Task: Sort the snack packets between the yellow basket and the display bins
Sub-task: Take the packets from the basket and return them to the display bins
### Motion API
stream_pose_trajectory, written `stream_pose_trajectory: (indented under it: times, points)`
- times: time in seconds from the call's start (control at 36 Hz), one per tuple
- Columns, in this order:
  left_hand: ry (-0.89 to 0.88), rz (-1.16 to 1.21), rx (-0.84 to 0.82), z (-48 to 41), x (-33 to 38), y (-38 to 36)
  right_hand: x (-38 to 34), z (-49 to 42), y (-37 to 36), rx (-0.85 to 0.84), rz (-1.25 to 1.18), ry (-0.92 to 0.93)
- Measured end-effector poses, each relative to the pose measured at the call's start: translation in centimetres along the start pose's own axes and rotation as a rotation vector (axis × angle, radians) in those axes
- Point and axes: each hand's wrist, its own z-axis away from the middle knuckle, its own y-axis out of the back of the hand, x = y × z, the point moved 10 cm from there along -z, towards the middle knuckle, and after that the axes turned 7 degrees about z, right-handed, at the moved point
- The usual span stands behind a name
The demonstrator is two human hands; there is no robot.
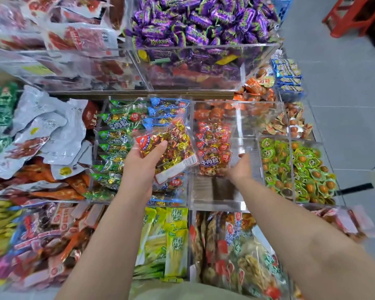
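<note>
Two hands out over clear bins, apart. Left hand (139,163) curls round one red-and-gold packet (171,144), thumb on top, above row of many green packets (113,148). Right hand (239,167) reaches into next bin (217,204), by front red packet (210,163) of one stack; fingers blurry, grip hard to tell. Farther back, one big bin of purple candies (193,22).

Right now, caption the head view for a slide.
Left hand holds a snack packet over the display bins; right hand reaches toward red packets.
</note>
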Motion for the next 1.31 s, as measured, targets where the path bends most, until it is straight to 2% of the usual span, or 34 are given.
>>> stream_pose_trajectory:
  times: [0.11, 0.22, 0.39, 0.5, 0.53, 0.58, 0.64, 0.69, 0.75, 0.83, 0.92, 0.97, 1.0, 1.08, 1.14, 1.31]
  points:
    - [0.02, 0.02, 0.011, -0.1, -0.2, 0.1, 1.5, -0.5, -0.9, -0.051, 0.047, -0.107]
    - [0.02, 0.024, 0.004, 0.0, -0.1, 0.0, 0.9, -0.8, -1.1, -0.021, 0.033, -0.067]
    - [0.059, 0.103, -0.009, 0.4, 0.2, -0.6, 0.5, 0.5, -1.8, -0.159, -0.172, -0.142]
    - [0.135, 0.175, -0.054, 0.7, -0.7, -1.8, -1.5, 3.0, 1.3, -0.093, -0.333, -0.033]
    - [0.147, 0.174, -0.072, 0.8, -1.0, -2.4, -2.5, 3.9, 1.6, -0.137, -0.447, 0.003]
    - [0.157, 0.174, -0.141, 1.0, -1.3, -4.0, -5.0, 6.5, 1.4, -0.333, -0.685, 0.06]
    - [0.16, 0.148, -0.218, 1.4, -1.8, -5.7, -7.1, 9.3, 1.2, -0.517, -0.811, 0.109]
    - [0.169, 0.066, -0.286, 1.7, -2.5, -7.2, -8.3, 11.1, 1.8, -0.587, -0.849, 0.173]
    - [0.139, -0.108, -0.31, 1.7, -2.7, -7.9, -8.4, 11.8, 2.9, -0.573, -0.851, 0.211]
    - [-0.094, -0.452, -0.255, 1.3, -0.7, -7.4, -7.3, 11.2, 5.0, -0.49, -0.766, 0.219]
    - [-0.343, -0.682, -0.139, 1.3, 1.8, -6.2, -5.8, 10.1, 7.2, -0.394, -0.639, 0.2]
    - [-0.52, -0.98, -0.1, 1.1, 2.7, -6.2, -4.9, 9.5, 8.4, -0.328, -0.527, 0.182]
    - [-0.553, -1.135, -0.107, 0.8, 2.4, -6.5, -4.6, 9.2, 8.9, -0.293, -0.436, 0.182]
    - [-0.408, -1.557, -0.146, -0.8, -0.5, -6.3, -4.5, 8.6, 9.8, -0.19, -0.105, 0.235]
    - [-0.405, -1.73, -0.17, -1.2, -2.0, -6.4, -5.1, 8.2, 9.8, -0.114, 0.087, 0.278]
    - [-0.473, -1.76, -0.131, -1.5, -2.5, -6.6, -8.6, 8.1, 6.4, 0.122, 0.69, 0.504]
